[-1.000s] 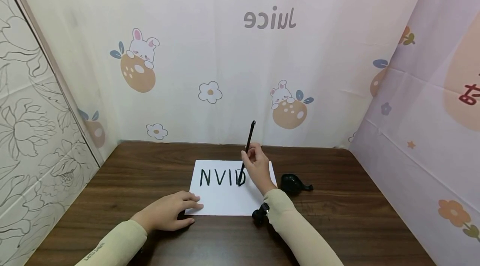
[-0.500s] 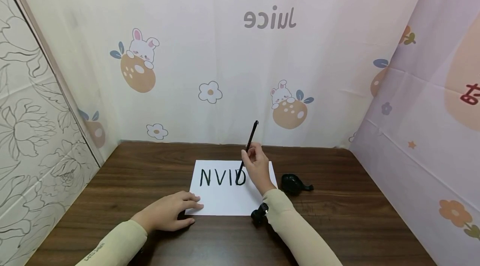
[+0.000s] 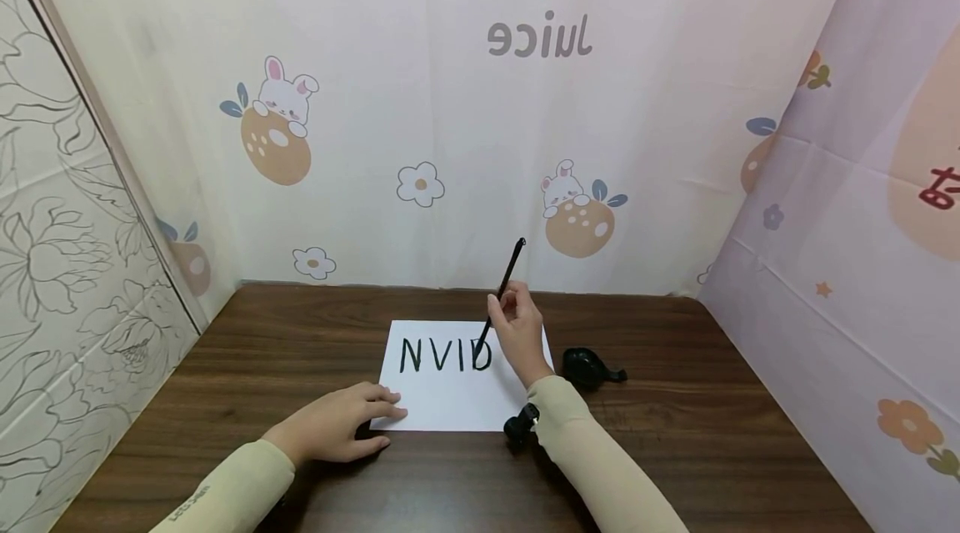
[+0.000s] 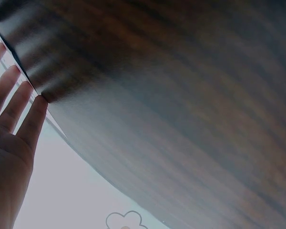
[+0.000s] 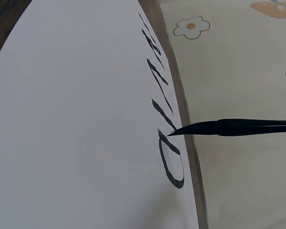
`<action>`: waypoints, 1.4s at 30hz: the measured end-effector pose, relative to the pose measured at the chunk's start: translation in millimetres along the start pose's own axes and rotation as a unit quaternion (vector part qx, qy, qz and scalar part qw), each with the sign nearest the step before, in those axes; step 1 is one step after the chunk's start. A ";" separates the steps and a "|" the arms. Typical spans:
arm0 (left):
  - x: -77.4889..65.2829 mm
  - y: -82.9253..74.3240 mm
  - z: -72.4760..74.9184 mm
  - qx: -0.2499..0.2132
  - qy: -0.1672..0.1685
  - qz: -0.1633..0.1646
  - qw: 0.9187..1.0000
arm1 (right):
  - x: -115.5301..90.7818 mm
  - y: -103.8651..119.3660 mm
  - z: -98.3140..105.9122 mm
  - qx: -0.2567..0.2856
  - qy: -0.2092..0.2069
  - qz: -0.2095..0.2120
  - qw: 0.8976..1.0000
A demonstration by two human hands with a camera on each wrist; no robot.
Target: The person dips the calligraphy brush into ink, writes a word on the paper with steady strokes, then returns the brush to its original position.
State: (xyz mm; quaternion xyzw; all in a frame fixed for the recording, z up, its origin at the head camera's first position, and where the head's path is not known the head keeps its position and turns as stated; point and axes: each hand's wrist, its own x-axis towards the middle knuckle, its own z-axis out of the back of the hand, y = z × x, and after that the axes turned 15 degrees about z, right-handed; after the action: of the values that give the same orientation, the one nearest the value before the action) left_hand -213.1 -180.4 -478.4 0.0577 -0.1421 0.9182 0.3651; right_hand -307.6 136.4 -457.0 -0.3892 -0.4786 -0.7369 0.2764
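A white sheet of paper (image 3: 442, 404) bears the dark letters NVID (image 3: 446, 355) along its upper part. My right hand (image 3: 519, 333) pinches a black ink brush (image 3: 511, 268) partway along its handle, which leans up and to the right. In the right wrist view the pointed brush tip (image 5: 181, 130) overlaps the straight stroke of the D (image 5: 176, 182); only a sliver of finger shows there. My left hand (image 3: 341, 422) lies at the lower left corner of the paper, its fingers spread. Four of its fingers (image 4: 34, 121) stretch out straight in the left wrist view.
A shiny black rounded object (image 3: 585, 368) with a short neck lies just right of the paper. A small black camera (image 3: 519, 426) hangs under the right wrist over the paper's lower right corner. Patterned curtains (image 3: 465, 116) enclose the brown wooden table (image 3: 660, 450) at back and sides.
The brush tip has moved up along the D's straight stroke, and its top end has tilted right. My right hand has shifted slightly up and right. The left hand stays put.
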 end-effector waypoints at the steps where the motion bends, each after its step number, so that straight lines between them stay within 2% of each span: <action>1: 0.1 0.0 0.0 0.000 0.000 0.000 1.000 | 0.6 0.3 0.6 0.001 -0.001 -0.003 1.000; 13: 2.4 -2.7 2.4 0.003 -0.022 -0.023 0.999 | 5.6 3.8 8.7 0.014 -0.004 -0.005 1.000; 26: 0.7 -1.5 1.0 0.005 -0.007 -0.008 1.000 | 7.3 -0.5 17.0 0.009 -0.012 0.013 1.000; 33: 0.2 -2.2 1.5 0.002 0.001 -0.001 1.000 | 8.3 -0.8 20.1 -0.003 -0.033 0.011 0.999; 42: 0.1 -0.2 -1.1 0.005 0.006 0.008 1.000 | 18.7 32.7 35.4 -0.024 -0.038 0.014 0.999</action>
State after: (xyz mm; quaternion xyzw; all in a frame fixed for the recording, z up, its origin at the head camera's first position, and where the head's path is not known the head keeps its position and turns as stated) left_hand -213.0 -179.8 -479.3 0.0528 -0.1355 0.9221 0.3585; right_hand -281.4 155.6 -416.8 -0.4304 -0.4657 -0.7285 0.2592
